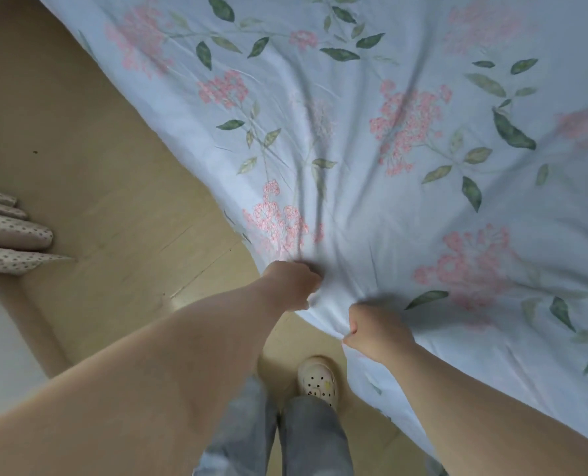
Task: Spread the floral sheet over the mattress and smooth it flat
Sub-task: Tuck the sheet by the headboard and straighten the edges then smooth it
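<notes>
Both fists grip the sheet [388, 149] at its near corner, left hand [294, 285] beside right hand [376, 333]; it looks light, soft, crease-prone; best held by the hem

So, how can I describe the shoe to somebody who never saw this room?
Start at the floral sheet and follow it down to the corner gripped by the left hand and right hand. Just below that corner, on the tan floor, stands the shoe. It is a cream clog with round holes, unlike the grey trouser legs below it.
</notes>
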Tool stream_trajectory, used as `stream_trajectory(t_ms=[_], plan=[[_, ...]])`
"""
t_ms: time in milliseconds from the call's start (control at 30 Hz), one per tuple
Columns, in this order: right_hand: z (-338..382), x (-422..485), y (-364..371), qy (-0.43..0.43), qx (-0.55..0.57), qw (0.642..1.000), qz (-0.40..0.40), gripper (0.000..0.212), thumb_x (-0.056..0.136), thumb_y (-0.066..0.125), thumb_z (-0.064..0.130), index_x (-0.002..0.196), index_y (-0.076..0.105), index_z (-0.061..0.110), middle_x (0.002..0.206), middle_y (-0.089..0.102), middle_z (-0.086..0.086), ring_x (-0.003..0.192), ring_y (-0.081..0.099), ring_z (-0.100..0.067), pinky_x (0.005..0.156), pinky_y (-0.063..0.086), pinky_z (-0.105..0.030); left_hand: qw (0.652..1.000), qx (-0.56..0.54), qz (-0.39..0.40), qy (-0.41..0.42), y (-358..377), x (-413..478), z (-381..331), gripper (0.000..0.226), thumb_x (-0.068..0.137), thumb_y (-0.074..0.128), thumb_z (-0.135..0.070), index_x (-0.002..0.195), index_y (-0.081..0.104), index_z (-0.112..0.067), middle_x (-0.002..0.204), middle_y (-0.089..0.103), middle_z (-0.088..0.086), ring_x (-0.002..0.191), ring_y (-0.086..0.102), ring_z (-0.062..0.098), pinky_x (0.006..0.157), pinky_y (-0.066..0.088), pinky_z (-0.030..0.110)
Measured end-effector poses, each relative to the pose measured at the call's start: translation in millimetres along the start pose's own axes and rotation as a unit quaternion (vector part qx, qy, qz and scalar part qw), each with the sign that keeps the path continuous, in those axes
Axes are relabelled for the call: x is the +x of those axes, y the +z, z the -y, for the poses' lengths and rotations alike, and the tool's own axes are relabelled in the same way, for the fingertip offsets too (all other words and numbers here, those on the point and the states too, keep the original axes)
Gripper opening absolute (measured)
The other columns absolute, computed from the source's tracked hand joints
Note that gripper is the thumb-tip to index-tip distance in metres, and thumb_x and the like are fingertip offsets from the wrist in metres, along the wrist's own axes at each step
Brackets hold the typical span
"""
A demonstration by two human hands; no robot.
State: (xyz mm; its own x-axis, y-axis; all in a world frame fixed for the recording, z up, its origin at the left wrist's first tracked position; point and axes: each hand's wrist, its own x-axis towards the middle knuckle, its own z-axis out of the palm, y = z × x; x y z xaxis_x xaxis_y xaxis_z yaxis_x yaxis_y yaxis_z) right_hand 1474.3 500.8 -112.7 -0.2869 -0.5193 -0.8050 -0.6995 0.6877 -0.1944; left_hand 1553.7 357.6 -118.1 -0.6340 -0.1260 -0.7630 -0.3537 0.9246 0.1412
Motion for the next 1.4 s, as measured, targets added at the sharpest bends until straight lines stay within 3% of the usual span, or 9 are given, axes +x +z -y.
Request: stream_trajectory(t_ms=[67, 133, 200, 267, 467, 733, 1033, 1200, 1400], plan=[[-17, -8, 3, 0.018, -0.029, 0.999, -0.024, 0.038, 0.088, 0.055, 0.020, 0.064, 0.025, 0.022, 0.073, 0.038, 0.006, 0.081, 0.045, -0.019, 0.062, 0.033, -0.024, 0.999, -0.035, -0.001, -0.013, 11, -3, -15, 0.036, 0.094, 0.053, -0.023, 0.129, 0.049, -0.015, 0.132, 0.050, 0.001, 0.119, 0.052, 0.024, 0.090, 0.048, 0.036], [-36, -17, 7, 0.041, -0.054, 0.997, -0.026, 0.036, 0.087, 0.054, 0.018, 0.065, 0.025, 0.024, 0.072, 0.036, 0.007, 0.084, 0.049, -0.020, 0.058, 0.033, -0.024, 0.998, -0.050, -0.008, -0.025, 20, -5, -35, 0.037, 0.095, 0.053, -0.022, 0.130, 0.046, -0.016, 0.134, 0.049, 0.000, 0.119, 0.052, 0.025, 0.090, 0.046, 0.036], [-54, -29, 10, 0.061, -0.091, 0.994, -0.022, 0.013, 0.086, 0.054, 0.017, 0.087, 0.041, 0.020, 0.089, 0.050, 0.002, 0.098, 0.056, -0.024, 0.065, 0.038, -0.026, 0.998, -0.051, -0.021, -0.026, 24, -8, -59, 0.036, 0.094, 0.053, -0.018, 0.130, 0.045, -0.016, 0.134, 0.049, -0.001, 0.120, 0.053, 0.025, 0.089, 0.045, 0.036], [-71, -36, 15, 0.078, -0.116, 0.990, -0.014, 0.033, 0.084, 0.056, 0.018, 0.115, 0.046, 0.015, 0.115, 0.054, -0.004, 0.113, 0.053, -0.026, 0.073, 0.038, -0.028, 0.997, -0.063, -0.033, -0.017, 24, -10, -79, 0.035, 0.094, 0.052, -0.015, 0.128, 0.047, -0.015, 0.135, 0.049, -0.002, 0.119, 0.054, 0.026, 0.079, 0.044, 0.034], [-108, -63, 50, 0.102, -0.107, 0.989, -0.029, 0.045, 0.085, 0.056, 0.019, 0.126, 0.039, 0.012, 0.129, 0.049, -0.010, 0.118, 0.051, -0.028, 0.076, 0.042, -0.031, 0.994, -0.093, -0.061, -0.015, 47, -31, -148, 0.036, 0.095, 0.048, -0.011, 0.131, 0.045, -0.017, 0.134, 0.049, 0.004, 0.122, 0.051, 0.027, 0.090, 0.044, 0.036], [-179, -131, 114, 0.145, -0.100, 0.983, -0.048, 0.041, 0.090, 0.051, 0.015, 0.127, 0.035, 0.010, 0.136, 0.040, -0.015, 0.125, 0.045, -0.034, 0.097, 0.046, -0.045, 0.987, -0.129, -0.098, -0.005, 108, -51, -254, 0.050, 0.093, 0.047, -0.007, 0.139, 0.039, -0.023, 0.134, 0.046, 0.004, 0.119, 0.049, 0.027, 0.091, 0.040, 0.034], [-255, -153, 150, 0.097, -0.098, 0.983, -0.122, 0.030, 0.098, 0.040, 0.011, 0.127, 0.049, 0.009, 0.130, 0.051, -0.014, 0.122, 0.049, -0.033, 0.093, 0.045, -0.040, 0.961, -0.162, -0.211, -0.079, 121, -24, -374, 0.052, 0.092, 0.046, -0.009, 0.140, 0.032, -0.025, 0.130, 0.044, 0.008, 0.116, 0.047, 0.030, 0.089, 0.040, 0.038], [-278, -159, 140, 0.012, -0.013, 0.994, -0.108, 0.028, 0.094, 0.051, 0.015, 0.121, 0.057, 0.008, 0.126, 0.059, -0.015, 0.118, 0.056, -0.031, 0.088, 0.046, -0.033, 0.961, -0.104, -0.237, -0.096, 113, -18, -415, 0.033, 0.096, 0.041, -0.018, 0.125, 0.054, -0.023, 0.122, 0.057, 0.003, 0.115, 0.052, 0.028, 0.081, 0.036, 0.032], [-282, -178, 131, -0.046, 0.048, 0.992, -0.105, 0.022, 0.083, 0.068, 0.018, 0.103, 0.064, 0.011, 0.117, 0.064, -0.016, 0.112, 0.058, -0.033, 0.083, 0.046, -0.031, 0.962, -0.061, -0.244, -0.107, 104, -43, -419, 0.024, 0.095, 0.043, -0.013, 0.112, 0.058, -0.020, 0.112, 0.061, 0.002, 0.106, 0.058, 0.024, 0.071, 0.032, 0.029]])
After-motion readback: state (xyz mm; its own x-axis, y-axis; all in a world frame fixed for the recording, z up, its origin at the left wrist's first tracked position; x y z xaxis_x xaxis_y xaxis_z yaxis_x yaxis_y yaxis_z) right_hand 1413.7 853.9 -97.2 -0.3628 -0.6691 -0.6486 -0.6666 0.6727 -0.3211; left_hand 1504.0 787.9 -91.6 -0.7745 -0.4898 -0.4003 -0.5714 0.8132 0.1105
